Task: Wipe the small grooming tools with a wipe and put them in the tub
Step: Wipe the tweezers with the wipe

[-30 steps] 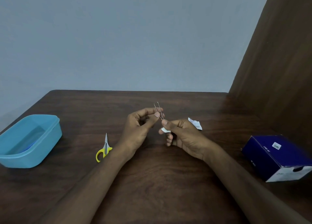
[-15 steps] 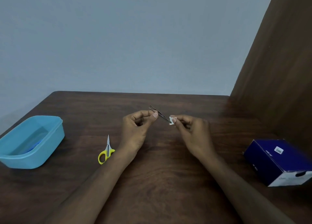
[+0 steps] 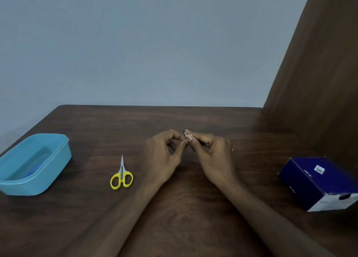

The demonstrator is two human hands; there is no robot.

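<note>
Since half a second ago I see the two hands drawn together — the tweezers [image 3: 183, 131], which then stretched openly between them, are now almost wholly hidden, only a dark tip poking up at the far side of the fingertips. The left hand [image 3: 162, 158] has its thumb and forefinger curled in a pinch at the meeting point; I take it the tool is held there, though the shaft itself is covered. The right hand [image 3: 212, 154] pinches the small white wipe [image 3: 188, 135] with curled fingers [image 3: 195, 135], pressed right against that tip. Both hands hover over the middle of the bench [image 3: 174, 208]. The yellow-handled scissors [image 3: 121, 176] lie flat to the left — and the blue tub [image 3: 64, 156] sits further left, well apart.
</note>
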